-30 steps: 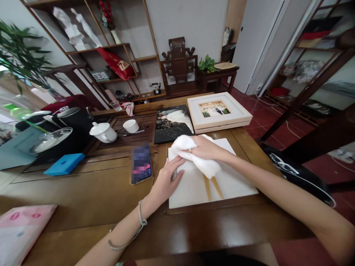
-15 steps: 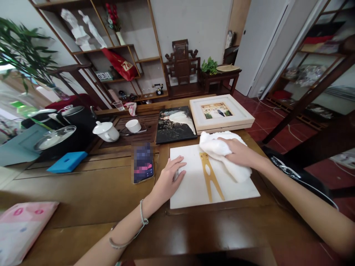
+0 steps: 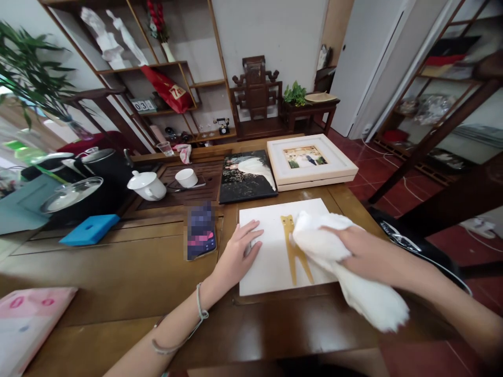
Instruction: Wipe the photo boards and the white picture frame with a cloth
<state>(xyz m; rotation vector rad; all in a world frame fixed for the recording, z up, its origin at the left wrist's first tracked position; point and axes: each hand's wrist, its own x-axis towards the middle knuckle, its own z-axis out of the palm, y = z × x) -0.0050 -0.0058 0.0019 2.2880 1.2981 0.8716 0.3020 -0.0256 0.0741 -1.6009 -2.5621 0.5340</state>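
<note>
A white board [image 3: 263,272] lies flat on the wooden table, with a flat yellow-brown forked shape [image 3: 291,246] with small dots at its top on it. My left hand [image 3: 241,254] rests on the board's left edge, fingers spread, holding nothing. Bunched under my right hand [image 3: 353,251] is a white cloth [image 3: 322,238], pressed on the right part of the board and partly over the forked shape. A tail of the cloth hangs toward the table's front edge. The fingertips of my right hand are hidden in the folds.
Behind the board lie a dark photo panel [image 3: 247,178] and a pale framed photo [image 3: 310,159]. A phone [image 3: 201,233] is left of my left hand. Farther left are a lidded white cup [image 3: 146,186], a small white bowl [image 3: 186,178], a blue block [image 3: 90,230] and a pink packet [image 3: 35,324].
My right hand has drawn the cloth from the board's far right part toward me, uncovering the far right corner. My left hand stays where it was.
</note>
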